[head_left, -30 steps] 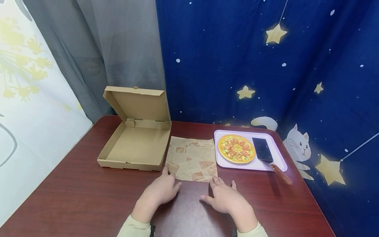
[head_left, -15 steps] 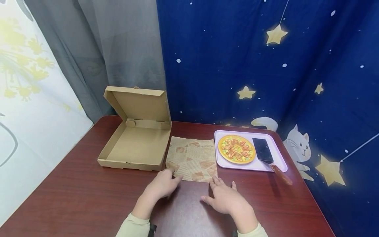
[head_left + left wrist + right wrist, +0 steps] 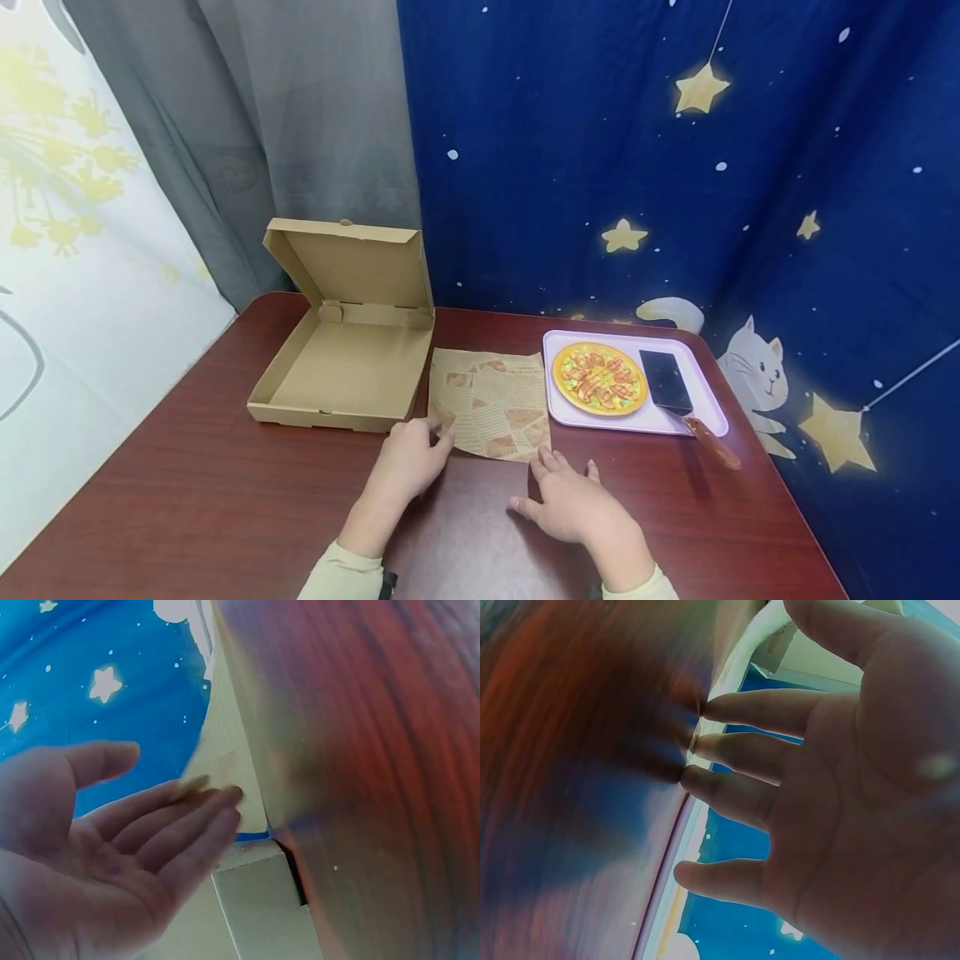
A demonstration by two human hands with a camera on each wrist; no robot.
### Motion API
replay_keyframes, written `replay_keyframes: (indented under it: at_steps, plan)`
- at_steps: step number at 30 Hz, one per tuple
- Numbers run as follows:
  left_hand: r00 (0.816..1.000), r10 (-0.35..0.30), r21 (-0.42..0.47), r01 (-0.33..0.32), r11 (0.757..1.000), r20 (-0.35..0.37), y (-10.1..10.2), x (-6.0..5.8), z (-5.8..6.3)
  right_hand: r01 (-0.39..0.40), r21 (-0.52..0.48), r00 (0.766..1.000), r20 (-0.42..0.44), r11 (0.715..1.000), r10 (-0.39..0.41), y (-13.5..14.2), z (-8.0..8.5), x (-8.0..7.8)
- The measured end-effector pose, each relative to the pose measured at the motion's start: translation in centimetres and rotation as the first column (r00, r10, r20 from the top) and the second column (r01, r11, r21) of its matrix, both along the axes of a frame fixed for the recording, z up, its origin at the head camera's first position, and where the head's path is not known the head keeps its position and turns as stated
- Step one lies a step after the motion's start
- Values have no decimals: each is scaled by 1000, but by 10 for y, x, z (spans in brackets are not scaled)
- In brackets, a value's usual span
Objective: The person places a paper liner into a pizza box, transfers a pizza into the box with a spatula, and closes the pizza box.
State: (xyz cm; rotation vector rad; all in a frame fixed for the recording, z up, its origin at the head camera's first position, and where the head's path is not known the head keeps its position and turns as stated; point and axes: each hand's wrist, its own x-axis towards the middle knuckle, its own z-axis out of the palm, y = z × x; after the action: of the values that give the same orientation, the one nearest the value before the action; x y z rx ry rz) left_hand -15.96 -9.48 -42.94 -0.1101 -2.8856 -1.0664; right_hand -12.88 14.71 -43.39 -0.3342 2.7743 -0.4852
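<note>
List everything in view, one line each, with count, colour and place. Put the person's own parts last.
Table: 1, reddish-brown, under everything
Cardboard box: 1, brown, left on the table, lid raised
Printed paper: 1, tan, between box and tray
Tray: 1, pale lilac, right on the table
Pizza: 1, yellow-orange, on the tray's left part
Spatula: 1, dark blade, brown handle, blade on the tray, handle past its near edge
Grey curtain: 1, behind the box
Blue curtain: 1, star and cat prints, behind and right
White cloth: 1, yellow print, far left
Sleeves: 2, pale green, bottom edge
Left hand: 1, bare, at the paper's near left corner
Right hand: 1, bare, fingers at its near right corner
</note>
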Motion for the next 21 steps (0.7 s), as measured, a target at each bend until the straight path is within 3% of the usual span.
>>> replay_keyframes:
  at_steps: [5, 10, 13, 21]
  plan:
    - [988, 75, 15, -74, 997, -135, 0, -2, -1, -2, -2, 1000, -1, 1000, 2, 0, 0, 1]
    - [976, 114, 39, -109, 993, -183, 1, -3, -2, -10, -8, 1000, -10, 1000, 10, 0, 2, 2]
    - [977, 114, 54, -106, 993, -179, 0, -3, -1, -13, -13, 1000, -9, 1000, 13, 0, 3, 3]
    - [992, 98, 59, -93, 994, -85, -1, -3, 1, -16, -22, 1000, -5, 1000, 16, 0, 5, 3]
